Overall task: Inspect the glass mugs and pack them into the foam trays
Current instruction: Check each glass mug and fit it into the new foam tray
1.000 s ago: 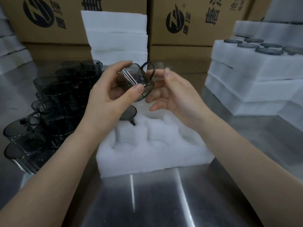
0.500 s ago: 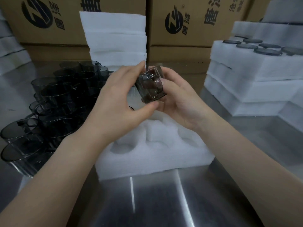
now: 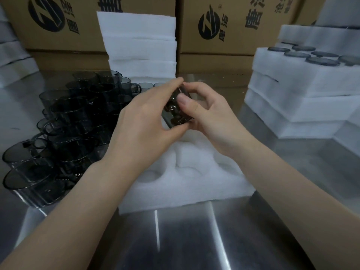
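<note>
A smoky grey glass mug is held on its side above a white foam tray at the table's centre. My left hand grips it from the left, thumb under the rim and fingertips on top. My right hand holds its other side, with the thumb pressed on the glass. Both hands hide most of the mug. The tray's near pockets show no mugs; its far part is behind my hands. Several loose grey mugs stand stacked at the left.
Stacked foam trays with mugs in the top one stand at the right. A pile of foam sheets leans on cardboard boxes at the back. The steel table reaches to the near edge.
The mug has turned from handle-up to lying on its side and has dropped lower toward the tray. My right hand has closed onto it, from open beside it.
</note>
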Action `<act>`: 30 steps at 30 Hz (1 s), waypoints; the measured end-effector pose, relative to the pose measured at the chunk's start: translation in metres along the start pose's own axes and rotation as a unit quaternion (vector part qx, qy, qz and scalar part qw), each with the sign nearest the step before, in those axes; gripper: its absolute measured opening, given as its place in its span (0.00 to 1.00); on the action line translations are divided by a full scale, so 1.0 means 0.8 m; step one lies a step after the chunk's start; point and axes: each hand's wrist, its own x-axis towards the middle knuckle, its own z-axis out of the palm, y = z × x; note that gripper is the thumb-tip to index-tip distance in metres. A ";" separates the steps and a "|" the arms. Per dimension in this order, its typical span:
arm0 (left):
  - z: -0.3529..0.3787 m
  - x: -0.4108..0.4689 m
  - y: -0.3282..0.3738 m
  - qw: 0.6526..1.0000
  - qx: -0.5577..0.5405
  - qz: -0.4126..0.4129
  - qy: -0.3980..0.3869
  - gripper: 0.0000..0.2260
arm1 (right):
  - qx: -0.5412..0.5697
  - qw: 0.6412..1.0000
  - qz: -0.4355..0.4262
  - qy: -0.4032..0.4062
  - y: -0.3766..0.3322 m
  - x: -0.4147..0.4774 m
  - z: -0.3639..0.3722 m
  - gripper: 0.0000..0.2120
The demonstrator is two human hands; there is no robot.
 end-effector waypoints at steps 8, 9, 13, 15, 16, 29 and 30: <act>0.000 0.000 0.005 0.999 -0.011 0.024 0.032 0.30 | 0.046 0.999 0.009 0.014 -0.002 0.000 0.005 0.08; 0.000 0.000 0.005 0.999 -0.013 0.031 0.035 0.30 | 0.063 0.998 0.013 0.013 -0.003 0.001 0.005 0.08; 0.001 -0.001 0.003 0.997 -0.036 0.059 0.032 0.30 | 0.120 0.991 0.044 0.029 -0.006 0.004 0.001 0.10; 0.002 -0.002 0.003 0.996 -0.055 0.062 0.024 0.31 | 0.134 0.988 0.064 0.037 -0.008 0.005 -0.002 0.13; 0.002 -0.002 0.002 0.996 -0.067 0.061 0.020 0.31 | 0.137 0.987 0.073 0.038 -0.009 0.005 -0.002 0.14; 0.003 -0.001 0.000 0.994 -0.105 -0.019 -0.012 0.31 | 0.134 0.983 0.123 -0.011 -0.004 0.006 -0.003 0.22; 0.004 -0.001 0.000 0.996 -0.082 -0.021 -0.019 0.32 | 0.115 0.986 0.116 0.006 -0.004 0.006 -0.002 0.22</act>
